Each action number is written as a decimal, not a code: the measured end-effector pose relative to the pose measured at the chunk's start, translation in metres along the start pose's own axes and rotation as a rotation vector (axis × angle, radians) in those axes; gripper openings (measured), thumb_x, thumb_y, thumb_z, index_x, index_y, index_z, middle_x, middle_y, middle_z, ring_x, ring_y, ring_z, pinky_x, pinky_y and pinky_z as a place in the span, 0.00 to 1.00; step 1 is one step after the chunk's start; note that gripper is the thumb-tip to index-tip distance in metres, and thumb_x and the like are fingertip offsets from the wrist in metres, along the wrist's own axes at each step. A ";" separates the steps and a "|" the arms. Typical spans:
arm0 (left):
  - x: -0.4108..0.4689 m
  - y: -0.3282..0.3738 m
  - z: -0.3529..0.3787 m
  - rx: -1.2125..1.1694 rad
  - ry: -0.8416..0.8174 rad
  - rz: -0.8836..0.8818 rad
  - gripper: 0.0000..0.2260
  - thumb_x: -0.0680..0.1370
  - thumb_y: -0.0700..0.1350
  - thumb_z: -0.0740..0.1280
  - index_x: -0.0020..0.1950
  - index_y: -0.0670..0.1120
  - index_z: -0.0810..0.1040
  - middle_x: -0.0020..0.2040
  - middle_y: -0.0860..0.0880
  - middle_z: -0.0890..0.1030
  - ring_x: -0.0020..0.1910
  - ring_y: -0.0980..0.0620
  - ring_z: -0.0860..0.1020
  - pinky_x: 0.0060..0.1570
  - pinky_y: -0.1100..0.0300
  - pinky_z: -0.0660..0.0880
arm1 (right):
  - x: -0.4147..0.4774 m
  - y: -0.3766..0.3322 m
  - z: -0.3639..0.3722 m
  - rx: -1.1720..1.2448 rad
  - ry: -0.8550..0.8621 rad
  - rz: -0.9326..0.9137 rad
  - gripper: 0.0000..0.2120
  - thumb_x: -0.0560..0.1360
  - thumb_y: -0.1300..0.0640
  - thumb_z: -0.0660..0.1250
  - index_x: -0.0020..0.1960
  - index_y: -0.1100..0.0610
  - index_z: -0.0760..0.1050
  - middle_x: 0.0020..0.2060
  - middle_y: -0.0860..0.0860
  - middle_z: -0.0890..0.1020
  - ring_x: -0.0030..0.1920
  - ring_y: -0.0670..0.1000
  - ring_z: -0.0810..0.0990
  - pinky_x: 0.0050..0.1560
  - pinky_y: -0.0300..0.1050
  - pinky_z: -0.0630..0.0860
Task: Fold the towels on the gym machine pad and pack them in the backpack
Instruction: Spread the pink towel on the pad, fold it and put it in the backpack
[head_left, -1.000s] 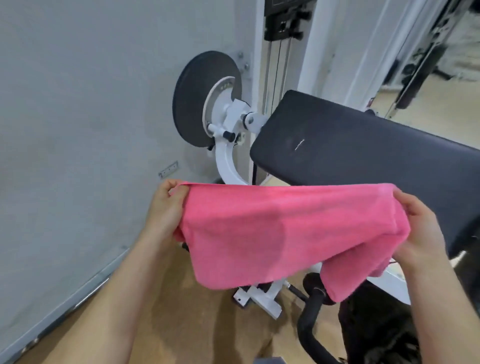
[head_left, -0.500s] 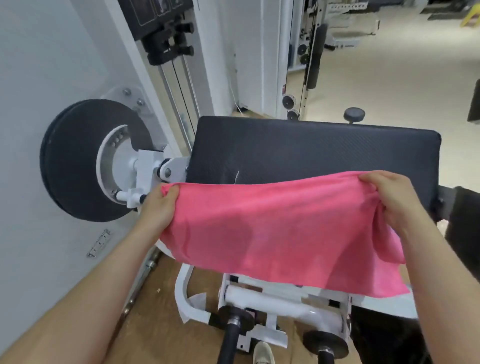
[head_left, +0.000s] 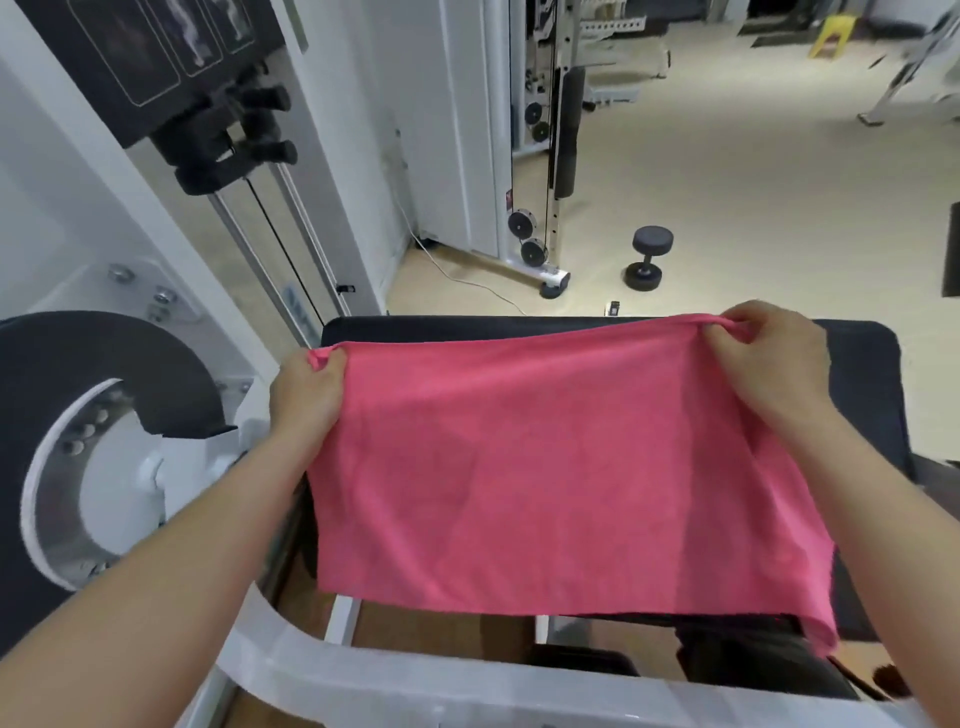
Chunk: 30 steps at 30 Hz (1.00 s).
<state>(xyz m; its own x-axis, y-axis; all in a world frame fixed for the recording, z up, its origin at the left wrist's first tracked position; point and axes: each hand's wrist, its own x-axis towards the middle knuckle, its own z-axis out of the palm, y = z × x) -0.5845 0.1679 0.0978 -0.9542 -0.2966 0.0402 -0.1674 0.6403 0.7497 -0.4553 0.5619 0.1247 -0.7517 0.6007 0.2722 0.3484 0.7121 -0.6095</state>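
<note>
Since half a second ago the hands have carried the towel (head_left: 545, 467) forward and up, so its top edge now runs along the far side of the pad (head_left: 872, 395) rather than the near side, and the view has tipped downward.

Nearest, a white frame bar (head_left: 322, 670) crosses the bottom. Above it the pink towel hangs spread, its long axis running left to right, its lower edge loose just past the pad's near edge. The left hand (head_left: 306, 395) is closed, pinching the top left corner; the right hand (head_left: 769, 364) is closed on the bunched top right corner. Both are level, about equally far out, so neither is clearly nearer. The coming move looks like lowering the cloth flat onto the pad directly beneath.

Whether the towel touches the pad I cannot tell; it hides most of the surface. No backpack or other towels can be made out; a dark shape at bottom right is unclear. Farther off, a dumbbell (head_left: 647, 257) sits on the floor.
</note>
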 end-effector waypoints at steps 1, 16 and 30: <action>0.007 0.001 0.001 0.032 0.013 0.007 0.11 0.79 0.52 0.61 0.45 0.45 0.73 0.44 0.41 0.78 0.50 0.39 0.76 0.43 0.54 0.64 | 0.005 -0.003 0.005 -0.070 -0.023 -0.001 0.11 0.73 0.51 0.66 0.52 0.53 0.81 0.48 0.53 0.84 0.54 0.59 0.79 0.51 0.51 0.72; 0.048 -0.010 -0.003 -0.327 -0.070 0.050 0.08 0.73 0.43 0.74 0.48 0.53 0.78 0.37 0.53 0.80 0.36 0.59 0.77 0.44 0.60 0.75 | 0.004 -0.051 0.056 -0.385 0.101 -0.306 0.20 0.67 0.56 0.65 0.58 0.56 0.76 0.56 0.59 0.73 0.56 0.62 0.69 0.53 0.60 0.67; 0.057 0.004 -0.002 -0.080 0.026 0.124 0.05 0.76 0.47 0.70 0.50 0.48 0.84 0.43 0.53 0.81 0.46 0.54 0.78 0.48 0.62 0.70 | -0.014 -0.104 0.113 -0.171 -0.185 -0.618 0.05 0.75 0.57 0.68 0.46 0.59 0.79 0.43 0.54 0.77 0.46 0.59 0.73 0.41 0.51 0.73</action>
<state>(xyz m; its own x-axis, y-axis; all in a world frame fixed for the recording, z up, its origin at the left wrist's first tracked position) -0.6395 0.1521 0.1048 -0.9593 -0.2379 0.1521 -0.0275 0.6148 0.7882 -0.5444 0.4390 0.1002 -0.9201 0.0026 0.3918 -0.1044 0.9622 -0.2515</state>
